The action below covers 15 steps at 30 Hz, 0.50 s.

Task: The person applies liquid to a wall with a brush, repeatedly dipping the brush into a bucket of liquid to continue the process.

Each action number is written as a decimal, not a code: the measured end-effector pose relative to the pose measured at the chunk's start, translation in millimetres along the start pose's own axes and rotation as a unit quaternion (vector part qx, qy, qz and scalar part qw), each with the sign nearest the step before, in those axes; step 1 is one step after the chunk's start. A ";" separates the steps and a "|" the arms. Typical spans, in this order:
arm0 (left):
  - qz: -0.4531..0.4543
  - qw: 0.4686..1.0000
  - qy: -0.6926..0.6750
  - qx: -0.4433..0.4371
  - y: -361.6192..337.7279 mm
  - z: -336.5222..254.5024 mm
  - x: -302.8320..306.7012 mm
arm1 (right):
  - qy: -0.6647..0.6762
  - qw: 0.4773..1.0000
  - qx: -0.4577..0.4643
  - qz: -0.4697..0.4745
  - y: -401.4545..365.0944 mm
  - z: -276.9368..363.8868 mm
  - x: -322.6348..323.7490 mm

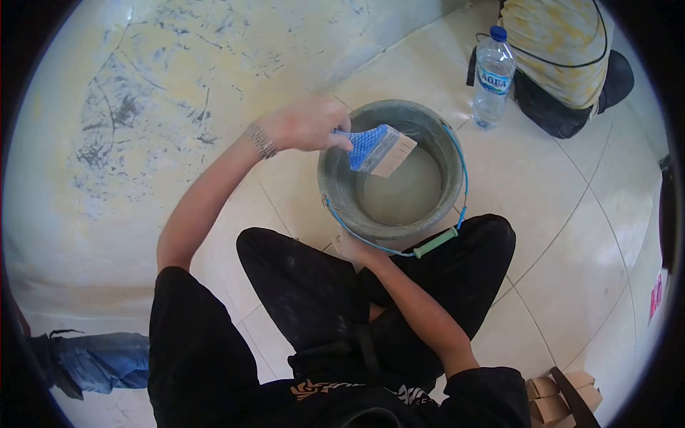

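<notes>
My left hand (303, 125) grips a wide paintbrush (378, 148) with a blue handle and pale bristles, holding it over the far left part of a grey bucket (335, 189). The bristles point right, just above the cloudy water (403, 192) inside. A beaded bracelet (261, 140) sits on that wrist. My right hand (351, 250) presses against the bucket's near outer wall, with its fingers tucked out of sight under the rim. The bucket stands on the tiled floor between my crossed legs, and its blue wire bail with a green grip (435, 242) hangs down toward me.
A clear plastic water bottle (492, 75) stands on the tiles beyond the bucket at the right, beside a yellow and black bag (564, 50). Small cardboard boxes (556, 396) lie at the lower right. Blue cloth (100, 360) lies at the lower left. A patchy, scraped wall (178, 85) rises at the left.
</notes>
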<state>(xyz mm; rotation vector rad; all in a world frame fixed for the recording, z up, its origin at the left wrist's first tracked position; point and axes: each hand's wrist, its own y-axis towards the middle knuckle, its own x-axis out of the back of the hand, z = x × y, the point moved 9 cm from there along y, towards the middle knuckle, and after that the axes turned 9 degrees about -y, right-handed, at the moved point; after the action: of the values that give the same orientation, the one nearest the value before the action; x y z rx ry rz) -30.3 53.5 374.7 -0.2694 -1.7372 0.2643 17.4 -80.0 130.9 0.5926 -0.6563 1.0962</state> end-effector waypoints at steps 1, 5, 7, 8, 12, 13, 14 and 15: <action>0.014 0.999 -0.001 -0.032 14.0 -1.3 -9.3 | -0.017 0.998 0.022 -0.050 -2.8 0.8 3.4; 0.098 0.994 0.051 -0.005 59.6 4.9 -43.5 | -0.028 0.998 0.022 -0.054 -3.4 2.6 9.1; 0.167 0.984 0.042 0.043 70.7 8.3 -56.2 | -0.006 0.998 0.019 -0.063 -4.6 3.0 10.6; 0.179 0.981 0.048 0.049 74.3 9.1 -60.0 | 0.007 0.999 0.005 -0.039 -4.9 0.3 3.8; 0.206 0.974 0.068 0.059 87.5 17.0 -73.1 | 0.030 0.999 -0.013 -0.004 -3.2 -4.8 -13.3; 0.208 0.974 0.072 0.059 88.8 17.7 -75.7 | 0.030 0.999 -0.009 -0.010 -2.6 -4.6 -16.0; 0.209 0.974 0.071 0.057 90.3 17.6 -78.3 | 0.027 0.999 -0.007 -0.025 -2.3 -5.1 -17.1; 0.209 0.974 0.071 0.055 91.3 17.5 -80.8 | 0.024 0.999 -0.005 -0.040 -2.2 -5.5 -18.1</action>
<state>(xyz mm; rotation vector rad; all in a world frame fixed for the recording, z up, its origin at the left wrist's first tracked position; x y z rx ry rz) -30.2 113.2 266.9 -0.5610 -1.5066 0.6304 14.8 -87.7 113.7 0.5781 -0.5913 1.0297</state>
